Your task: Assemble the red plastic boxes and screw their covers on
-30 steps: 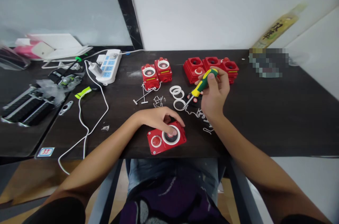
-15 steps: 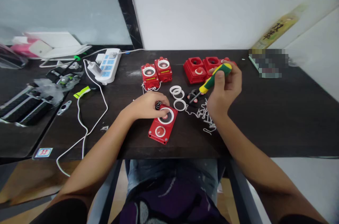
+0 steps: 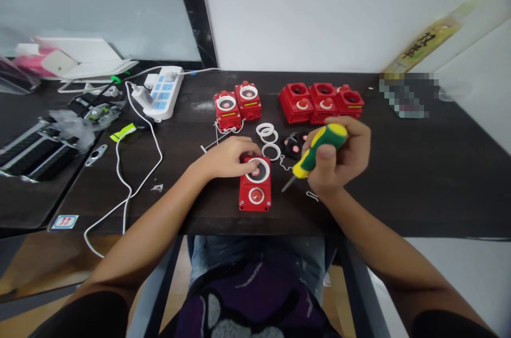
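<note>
My left hand (image 3: 235,158) grips the upper end of a red alarm box (image 3: 246,193), its thumb on the black disc inside the upper white ring. The box lies face up near the table's front edge, with a red dome in its lower ring. In my right hand (image 3: 343,154) is a screwdriver (image 3: 322,147) with a green and yellow handle. Its tip points down and left, just right of the box and apart from it. Loose white rings (image 3: 271,152) and black round parts (image 3: 293,145) lie behind, between my hands. My right hand partly hides some white cord (image 3: 312,196).
Two red boxes with white rings (image 3: 227,112) stand at the back, and three more red boxes (image 3: 297,106) stand right of them. Further left are a white power strip (image 3: 166,94), a looping white cable (image 3: 130,194) and black cylinders (image 3: 43,149). The dark table (image 3: 431,183) extends right.
The alarm box has turned upright to my view and shifted slightly right under my left hand. My right hand has brought the screwdriver down and nearer, its tip now close to the box's right side.
</note>
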Demonstrator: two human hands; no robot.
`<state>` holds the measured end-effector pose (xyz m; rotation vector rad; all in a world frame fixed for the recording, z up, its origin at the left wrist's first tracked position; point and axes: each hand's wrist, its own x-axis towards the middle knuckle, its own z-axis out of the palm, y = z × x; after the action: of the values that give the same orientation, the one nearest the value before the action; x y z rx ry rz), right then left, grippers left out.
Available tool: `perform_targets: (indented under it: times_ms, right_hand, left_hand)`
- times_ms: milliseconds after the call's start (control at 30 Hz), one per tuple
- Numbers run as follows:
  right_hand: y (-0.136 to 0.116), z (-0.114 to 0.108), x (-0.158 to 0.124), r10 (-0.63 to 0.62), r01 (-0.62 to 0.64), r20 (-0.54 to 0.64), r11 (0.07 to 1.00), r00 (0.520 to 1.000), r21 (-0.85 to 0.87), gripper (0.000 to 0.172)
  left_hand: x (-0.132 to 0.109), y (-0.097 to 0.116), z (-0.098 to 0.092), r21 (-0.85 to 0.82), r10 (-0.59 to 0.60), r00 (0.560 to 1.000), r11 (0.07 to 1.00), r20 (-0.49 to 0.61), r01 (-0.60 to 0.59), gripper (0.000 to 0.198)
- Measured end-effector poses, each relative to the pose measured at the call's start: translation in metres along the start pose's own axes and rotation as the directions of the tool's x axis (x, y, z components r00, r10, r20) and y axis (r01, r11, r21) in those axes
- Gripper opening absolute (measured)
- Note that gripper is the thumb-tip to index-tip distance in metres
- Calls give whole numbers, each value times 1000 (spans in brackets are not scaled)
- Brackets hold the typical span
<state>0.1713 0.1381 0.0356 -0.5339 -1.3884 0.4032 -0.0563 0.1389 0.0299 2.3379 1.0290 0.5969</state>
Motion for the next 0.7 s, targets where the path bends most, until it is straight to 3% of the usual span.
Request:
perform_targets:
  times_ms: [100, 233, 533, 700]
  right_hand:
    - [-14, -7, -20, -58, 52, 173, 998, 983, 40, 46]
    - [-16, -20, -31, -31, -3, 430, 997, 902, 79, 56]
    - [-23, -22, -29, 14, -36, 457, 999, 889, 40, 57]
    - [-13, -16, -44, -128, 95, 435, 991, 891, 99, 62]
  left_hand:
    - [0, -2, 2, -14, 9, 1000, 1000, -8, -9, 24]
    - [0, -5, 3, -45, 17, 1000, 999, -12, -18, 24]
    - [1, -8, 5, -68, 7, 1000, 998, -9, -8, 25]
    - [1, -9, 7, -72, 0, 1000, 997, -12, -1, 26]
